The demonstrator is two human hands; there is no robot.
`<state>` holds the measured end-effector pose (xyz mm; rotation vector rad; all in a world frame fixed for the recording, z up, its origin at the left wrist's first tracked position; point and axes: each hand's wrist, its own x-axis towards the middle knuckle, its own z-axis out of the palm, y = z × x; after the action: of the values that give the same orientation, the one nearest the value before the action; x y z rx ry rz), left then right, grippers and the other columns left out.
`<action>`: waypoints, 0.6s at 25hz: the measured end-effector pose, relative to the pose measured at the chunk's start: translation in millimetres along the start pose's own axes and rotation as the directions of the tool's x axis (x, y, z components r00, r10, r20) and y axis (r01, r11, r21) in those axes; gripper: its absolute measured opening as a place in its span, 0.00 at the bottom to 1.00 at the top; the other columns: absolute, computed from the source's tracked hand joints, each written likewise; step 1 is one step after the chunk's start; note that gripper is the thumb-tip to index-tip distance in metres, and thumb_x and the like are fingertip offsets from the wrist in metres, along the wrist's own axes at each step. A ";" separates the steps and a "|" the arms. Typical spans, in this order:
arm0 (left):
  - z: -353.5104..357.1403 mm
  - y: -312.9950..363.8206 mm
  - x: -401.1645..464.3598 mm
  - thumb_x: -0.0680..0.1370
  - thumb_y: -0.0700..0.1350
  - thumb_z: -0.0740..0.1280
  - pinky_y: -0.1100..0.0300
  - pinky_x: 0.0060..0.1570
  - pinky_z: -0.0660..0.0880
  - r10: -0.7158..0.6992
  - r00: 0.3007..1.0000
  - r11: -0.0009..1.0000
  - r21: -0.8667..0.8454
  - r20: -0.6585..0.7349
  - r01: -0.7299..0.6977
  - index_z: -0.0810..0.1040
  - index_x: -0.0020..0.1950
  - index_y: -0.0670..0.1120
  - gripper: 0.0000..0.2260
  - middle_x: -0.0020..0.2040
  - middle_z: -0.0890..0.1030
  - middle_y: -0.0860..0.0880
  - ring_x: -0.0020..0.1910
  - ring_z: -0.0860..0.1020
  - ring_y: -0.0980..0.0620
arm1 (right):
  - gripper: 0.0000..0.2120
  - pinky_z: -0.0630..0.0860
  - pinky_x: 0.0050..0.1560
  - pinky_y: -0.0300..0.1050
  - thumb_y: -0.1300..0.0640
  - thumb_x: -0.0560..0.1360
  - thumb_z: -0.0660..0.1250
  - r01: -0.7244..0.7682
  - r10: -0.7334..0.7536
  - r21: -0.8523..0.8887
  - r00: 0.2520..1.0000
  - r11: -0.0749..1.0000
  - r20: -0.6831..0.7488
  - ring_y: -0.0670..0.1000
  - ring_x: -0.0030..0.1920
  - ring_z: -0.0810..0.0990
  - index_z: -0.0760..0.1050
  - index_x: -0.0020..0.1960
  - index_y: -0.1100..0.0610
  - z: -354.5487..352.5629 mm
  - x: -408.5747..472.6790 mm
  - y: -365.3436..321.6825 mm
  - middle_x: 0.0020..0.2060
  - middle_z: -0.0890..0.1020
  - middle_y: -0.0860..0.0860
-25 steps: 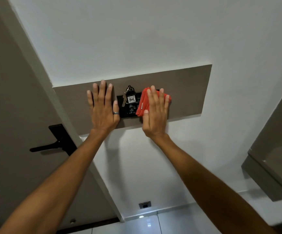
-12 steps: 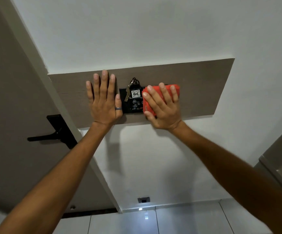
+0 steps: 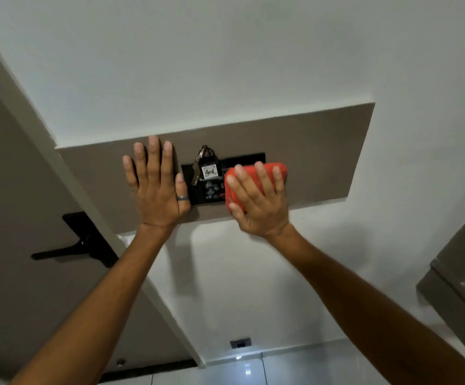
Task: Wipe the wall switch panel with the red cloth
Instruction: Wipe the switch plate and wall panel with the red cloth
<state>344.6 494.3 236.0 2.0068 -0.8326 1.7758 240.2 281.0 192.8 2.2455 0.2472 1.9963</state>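
Right hand (image 3: pixel 259 201) lies flat with fingers spread over a folded red cloth (image 3: pixel 277 169) — soft, rounded-corner rectangle — pressing it against the right part of the black wall switch panel (image 3: pixel 249 158), a glossy rectangular plate. Left hand (image 3: pixel 157 187) is flat on the wall, palm down, fingers straight and slightly apart, gripping nothing, a thin metal ring (image 3: pixel 182 197) on one finger; it sits just left of the panel. A key tag (image 3: pixel 208 170) reading "406" hangs on the panel's left half, with keys (image 3: pixel 196 173) beside it. Panel is set in a matte taupe horizontal strip (image 3: pixel 317 151) on a smooth white wall (image 3: pixel 225 51). Left of that — a taupe door (image 3: pixel 11 218) with a black lever handle (image 3: pixel 59 252).
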 end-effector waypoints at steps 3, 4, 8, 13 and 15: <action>-3.0 2.4 2.4 0.85 0.48 0.54 0.44 0.85 0.44 0.020 1.000 1.000 0.022 -0.017 -0.019 0.54 0.86 0.44 0.29 0.87 0.48 0.48 0.86 0.46 0.45 | 0.25 0.56 0.85 0.60 0.45 0.87 0.54 0.019 -0.019 -0.001 1.000 1.000 -0.013 0.60 0.85 0.62 0.70 0.80 0.53 0.2 11.5 11.8 0.78 0.75 0.54; -2.5 3.0 4.3 0.85 0.48 0.54 0.44 0.85 0.44 0.020 1.000 0.999 0.029 -0.012 -0.019 0.54 0.86 0.45 0.29 0.87 0.48 0.48 0.86 0.46 0.45 | 0.26 0.53 0.87 0.58 0.45 0.87 0.53 -0.126 0.127 0.021 0.991 0.992 -0.032 0.59 0.85 0.61 0.69 0.81 0.53 1.6 26.9 7.1 0.79 0.74 0.53; -2.0 0.2 2.1 0.85 0.49 0.53 0.44 0.85 0.45 0.010 1.000 1.000 0.009 0.004 -0.010 0.54 0.86 0.45 0.28 0.87 0.48 0.48 0.86 0.46 0.45 | 0.28 0.52 0.88 0.60 0.44 0.88 0.51 -0.280 0.283 0.053 0.957 0.959 -0.062 0.62 0.83 0.66 0.72 0.80 0.56 6.9 51.5 -22.3 0.80 0.72 0.53; -5.3 3.8 6.2 0.86 0.49 0.54 0.44 0.85 0.44 -0.011 1.000 1.000 -0.009 0.011 0.011 0.54 0.86 0.46 0.28 0.87 0.48 0.49 0.86 0.46 0.46 | 0.27 0.54 0.87 0.60 0.43 0.88 0.51 -0.142 0.143 0.026 0.988 0.990 -0.056 0.62 0.81 0.69 0.77 0.77 0.55 1.9 36.1 2.3 0.78 0.75 0.54; -6.0 3.0 4.7 0.86 0.49 0.54 0.44 0.85 0.44 -0.009 1.000 1.000 -0.009 0.024 0.009 0.55 0.86 0.45 0.28 0.87 0.48 0.49 0.86 0.46 0.46 | 0.27 0.54 0.87 0.61 0.43 0.87 0.54 -0.031 0.032 0.018 0.998 0.999 -0.058 0.61 0.83 0.67 0.75 0.79 0.55 6.3 26.9 2.4 0.81 0.72 0.52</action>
<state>338.3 494.6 241.2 2.0264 -0.8358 1.7438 249.7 284.2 218.7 2.2175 0.2374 2.0850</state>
